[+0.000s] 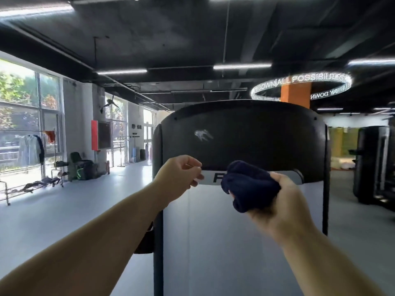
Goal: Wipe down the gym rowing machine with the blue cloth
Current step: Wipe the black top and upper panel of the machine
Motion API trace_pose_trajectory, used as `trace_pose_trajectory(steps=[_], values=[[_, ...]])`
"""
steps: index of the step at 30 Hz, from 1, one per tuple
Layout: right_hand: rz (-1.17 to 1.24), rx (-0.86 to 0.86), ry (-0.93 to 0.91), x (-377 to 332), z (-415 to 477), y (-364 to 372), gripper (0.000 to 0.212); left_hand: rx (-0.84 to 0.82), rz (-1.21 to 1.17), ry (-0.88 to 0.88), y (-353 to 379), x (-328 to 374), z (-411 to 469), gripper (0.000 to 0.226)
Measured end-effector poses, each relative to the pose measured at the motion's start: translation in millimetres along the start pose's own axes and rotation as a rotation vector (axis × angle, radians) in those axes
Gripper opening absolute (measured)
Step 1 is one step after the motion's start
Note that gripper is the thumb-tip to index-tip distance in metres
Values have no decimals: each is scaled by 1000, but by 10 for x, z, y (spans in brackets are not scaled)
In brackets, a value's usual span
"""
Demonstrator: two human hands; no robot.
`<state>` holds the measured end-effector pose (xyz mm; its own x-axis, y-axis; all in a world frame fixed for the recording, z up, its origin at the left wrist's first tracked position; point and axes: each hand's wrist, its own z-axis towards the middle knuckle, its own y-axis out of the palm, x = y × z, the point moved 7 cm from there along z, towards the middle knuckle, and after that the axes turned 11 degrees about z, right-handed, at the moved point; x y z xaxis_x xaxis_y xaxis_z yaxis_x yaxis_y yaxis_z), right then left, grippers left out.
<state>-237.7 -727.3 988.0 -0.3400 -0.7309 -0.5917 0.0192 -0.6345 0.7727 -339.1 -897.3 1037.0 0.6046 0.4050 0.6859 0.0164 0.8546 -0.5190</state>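
Note:
The gym machine (pixel 241 133) stands upright right in front of me, with a black rounded top housing and a grey panel (pixel 213 242) below it. A whitish smear (pixel 203 135) marks the black housing at upper left. My right hand (pixel 280 208) grips the bunched dark blue cloth (pixel 249 184), held in front of the machine's grey band; I cannot tell whether the cloth touches it. My left hand (pixel 181 176) hovers to the left of the cloth with its fingers curled and nothing in it.
Open grey floor (pixel 74 210) stretches to the left toward large windows. A clothes rack (pixel 34 150) and bags (pixel 83 167) stand by the left wall. Another black machine (pixel 374 163) stands at the right. An orange pillar (pixel 296 92) rises behind the machine.

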Motion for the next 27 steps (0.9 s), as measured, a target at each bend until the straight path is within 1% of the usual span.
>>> trace_pose_trajectory(steps=[2,3,5,6,7,8,10,11,13,14,16,18,20,22,24,25,26,27], values=[[-15,161,-103,107,260,-43,43,37,28,42,-210,-266,271,9],[-26,213,-162,160,380,-38,40,57,52,66,-306,-408,422,10],[-29,250,-285,272,631,64,37,93,149,125,-459,-689,775,8],[-17,274,-343,322,764,115,32,102,217,164,-507,-812,966,9],[-26,289,-381,386,883,178,24,106,272,200,-542,-939,1137,12],[-48,285,-408,439,1022,255,21,108,302,239,-580,-1046,1292,17],[-120,322,-498,466,1284,449,31,123,351,348,-660,-1167,1581,26],[-165,373,-547,474,1380,535,30,149,378,404,-702,-1185,1709,29],[-243,501,-645,484,1573,605,13,237,395,478,-819,-1174,1935,35],[-293,553,-726,452,1642,638,21,288,385,505,-866,-1155,2021,37],[-464,531,-917,401,1768,818,41,362,356,549,-908,-1115,2172,40],[-698,499,-1046,411,1927,988,51,384,352,574,-867,-1109,2312,45],[-953,512,-1059,434,2172,1063,59,405,376,602,-821,-1096,2434,49],[-1163,526,-996,464,2433,1092,65,417,388,600,-795,-1097,2554,52],[-1363,525,-954,525,2665,1078,66,380,382,574,-741,-1152,2690,54],[-1471,503,-980,569,2737,1076,64,352,383,574,-706,-1179,2749,54],[-1598,441,-1017,637,2796,1089,62,335,390,586,-677,-1201,2789,55],[-1752,330,-1048,735,2848,1107,59,341,407,606,-661,-1219,2814,54]])
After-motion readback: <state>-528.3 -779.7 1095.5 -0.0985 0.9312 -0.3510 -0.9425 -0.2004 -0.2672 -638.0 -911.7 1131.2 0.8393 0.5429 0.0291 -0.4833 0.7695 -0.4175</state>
